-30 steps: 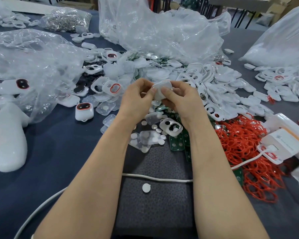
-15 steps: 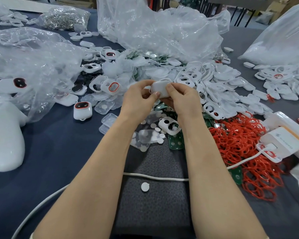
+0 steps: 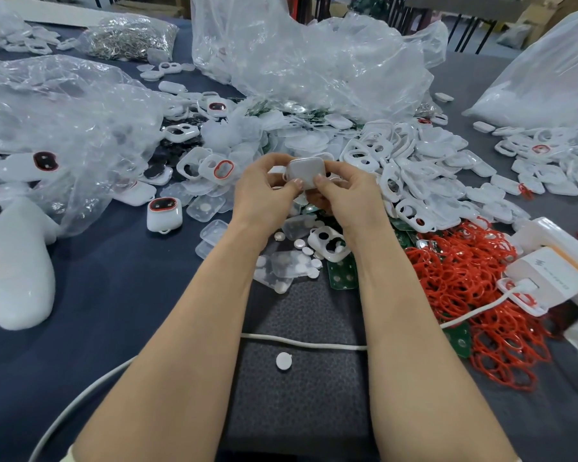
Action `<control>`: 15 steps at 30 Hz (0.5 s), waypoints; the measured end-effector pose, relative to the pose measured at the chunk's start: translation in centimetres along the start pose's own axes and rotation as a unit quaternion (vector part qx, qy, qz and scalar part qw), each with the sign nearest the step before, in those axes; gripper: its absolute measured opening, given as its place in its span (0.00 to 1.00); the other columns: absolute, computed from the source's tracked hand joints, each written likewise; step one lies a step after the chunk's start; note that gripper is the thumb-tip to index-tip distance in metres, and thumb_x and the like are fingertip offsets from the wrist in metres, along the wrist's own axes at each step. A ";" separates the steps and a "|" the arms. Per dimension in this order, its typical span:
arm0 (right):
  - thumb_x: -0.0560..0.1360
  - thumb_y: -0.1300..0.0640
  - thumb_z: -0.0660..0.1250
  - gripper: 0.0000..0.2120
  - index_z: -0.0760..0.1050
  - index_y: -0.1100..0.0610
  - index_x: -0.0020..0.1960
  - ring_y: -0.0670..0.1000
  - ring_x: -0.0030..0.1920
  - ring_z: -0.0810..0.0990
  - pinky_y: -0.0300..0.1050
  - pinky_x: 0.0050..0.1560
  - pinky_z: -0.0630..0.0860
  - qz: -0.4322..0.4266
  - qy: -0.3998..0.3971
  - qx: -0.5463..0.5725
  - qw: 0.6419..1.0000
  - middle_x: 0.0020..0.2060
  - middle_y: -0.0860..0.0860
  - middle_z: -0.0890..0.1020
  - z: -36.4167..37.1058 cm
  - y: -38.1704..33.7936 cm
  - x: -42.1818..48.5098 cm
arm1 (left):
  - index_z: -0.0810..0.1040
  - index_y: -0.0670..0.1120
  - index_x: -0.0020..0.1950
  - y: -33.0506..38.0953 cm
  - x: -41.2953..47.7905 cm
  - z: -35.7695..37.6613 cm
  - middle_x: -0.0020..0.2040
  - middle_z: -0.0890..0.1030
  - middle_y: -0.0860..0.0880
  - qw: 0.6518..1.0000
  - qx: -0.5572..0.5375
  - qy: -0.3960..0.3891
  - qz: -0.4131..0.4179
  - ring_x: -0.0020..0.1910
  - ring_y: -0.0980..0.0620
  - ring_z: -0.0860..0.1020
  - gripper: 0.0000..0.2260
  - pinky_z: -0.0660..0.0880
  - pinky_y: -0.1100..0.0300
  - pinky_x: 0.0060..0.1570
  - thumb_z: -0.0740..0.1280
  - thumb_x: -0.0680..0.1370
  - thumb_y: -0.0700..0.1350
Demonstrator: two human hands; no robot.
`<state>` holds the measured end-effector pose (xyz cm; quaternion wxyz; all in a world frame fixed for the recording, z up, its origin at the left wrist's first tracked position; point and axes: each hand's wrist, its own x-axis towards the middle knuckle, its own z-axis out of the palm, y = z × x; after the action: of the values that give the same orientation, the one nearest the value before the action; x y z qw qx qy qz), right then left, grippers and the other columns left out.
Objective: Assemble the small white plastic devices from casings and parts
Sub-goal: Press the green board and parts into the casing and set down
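A white casing is pinched between both thumbs and fingers (left hand, right hand) above the red rings, presumably for pressing shut.

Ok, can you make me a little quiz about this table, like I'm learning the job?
1. True or false: the left hand and right hand both hold one white casing.
2. The red rings lie: A) beside the left arm, B) beside the right arm, C) inside a bag.
3. What long white thing crosses the dark mat between the arms?
Key: 1 true; 2 B; 3 the cable.
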<state>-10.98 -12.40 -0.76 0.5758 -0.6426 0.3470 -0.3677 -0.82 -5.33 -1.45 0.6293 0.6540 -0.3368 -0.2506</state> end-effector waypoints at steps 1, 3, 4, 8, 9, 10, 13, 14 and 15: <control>0.78 0.65 0.65 0.08 0.76 0.52 0.51 0.45 0.33 0.82 0.37 0.39 0.80 -0.003 0.003 -0.003 1.000 0.38 0.54 0.82 0.0 0.0 0.0 | 0.76 0.53 0.49 -0.1 0.0 0.0 0.44 0.84 0.45 1.000 -0.014 -0.002 -0.004 0.43 0.50 0.81 0.11 0.79 0.57 0.48 0.69 0.76 0.36; 0.78 0.64 0.64 0.09 0.76 0.53 0.54 0.46 0.33 0.82 0.38 0.40 0.81 -0.006 0.002 -0.017 1.000 0.39 0.54 0.83 0.0 0.0 0.1 | 0.77 0.48 0.55 -0.1 0.1 -0.1 0.44 0.83 0.46 0.999 -0.041 -0.008 -0.015 0.43 0.52 0.81 0.11 0.79 0.58 0.50 0.68 0.76 0.36; 0.78 0.63 0.64 0.09 0.76 0.54 0.57 0.47 0.34 0.82 0.40 0.41 0.81 -0.006 -0.003 -0.028 1.000 0.40 0.55 0.83 -0.1 0.0 0.1 | 0.76 0.46 0.58 -0.1 0.2 -0.2 0.44 0.83 0.46 0.998 -0.055 -0.011 -0.023 0.42 0.53 0.81 0.12 0.79 0.59 0.49 0.68 0.76 0.35; 0.79 0.63 0.63 0.11 0.76 0.55 0.60 0.50 0.38 0.83 0.42 0.43 0.81 -0.009 -0.024 -0.060 0.998 0.44 0.58 0.83 -0.4 -0.2 0.0 | 0.76 0.42 0.57 0.3 0.0 -0.3 0.45 0.82 0.44 0.994 -0.101 -0.015 -0.039 0.42 0.53 0.82 0.07 0.79 0.66 0.43 0.65 0.79 0.38; 0.79 0.63 0.63 0.10 0.76 0.53 0.57 0.50 0.37 0.82 0.41 0.42 0.81 -0.015 -0.028 -0.067 0.997 0.44 0.58 0.83 -0.4 -0.3 -0.1 | 0.76 0.41 0.56 0.4 0.0 -0.3 0.45 0.82 0.43 0.994 -0.101 -0.011 -0.039 0.42 0.53 0.82 0.06 0.79 0.66 0.42 0.65 0.80 0.39; 0.79 0.64 0.63 0.10 0.76 0.51 0.54 0.49 0.37 0.81 0.41 0.40 0.80 -0.021 -0.030 -0.074 0.997 0.43 0.58 0.83 -0.5 -0.3 -0.2 | 0.76 0.41 0.54 0.4 0.1 -0.3 0.45 0.81 0.43 0.995 -0.091 -0.005 -0.036 0.42 0.52 0.82 0.05 0.80 0.65 0.42 0.65 0.80 0.39; 0.78 0.64 0.64 0.12 0.75 0.47 0.49 0.50 0.36 0.82 0.41 0.41 0.80 -0.020 -0.023 -0.076 0.997 0.43 0.60 0.83 -0.5 -0.4 -0.2 | 0.76 0.43 0.48 0.0 0.4 -0.1 0.44 0.80 0.44 1.000 -0.012 0.022 -0.006 0.46 0.47 0.81 0.01 0.81 0.59 0.45 0.65 0.79 0.39; 0.78 0.64 0.64 0.13 0.75 0.46 0.48 0.50 0.36 0.82 0.41 0.42 0.81 -0.018 -0.020 -0.075 0.997 0.43 0.60 0.83 -0.5 -0.4 -0.2 | 0.76 0.45 0.45 0.0 0.5 0.0 0.43 0.79 0.46 1.000 0.006 0.028 0.003 0.47 0.45 0.81 0.04 0.81 0.55 0.47 0.65 0.79 0.39; 0.77 0.64 0.65 0.12 0.75 0.45 0.48 0.50 0.36 0.83 0.42 0.43 0.81 -0.016 -0.019 -0.075 0.997 0.43 0.59 0.84 -0.4 -0.4 -0.3 | 0.75 0.47 0.43 -0.1 0.5 0.0 0.42 0.79 0.48 0.999 0.011 0.032 0.007 0.48 0.45 0.81 0.07 0.81 0.53 0.49 0.65 0.79 0.39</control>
<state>-11.45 -12.34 -0.32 0.5263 -0.6964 0.3526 -0.3373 -0.50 -5.73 -1.52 0.6343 0.6661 -0.3238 -0.2217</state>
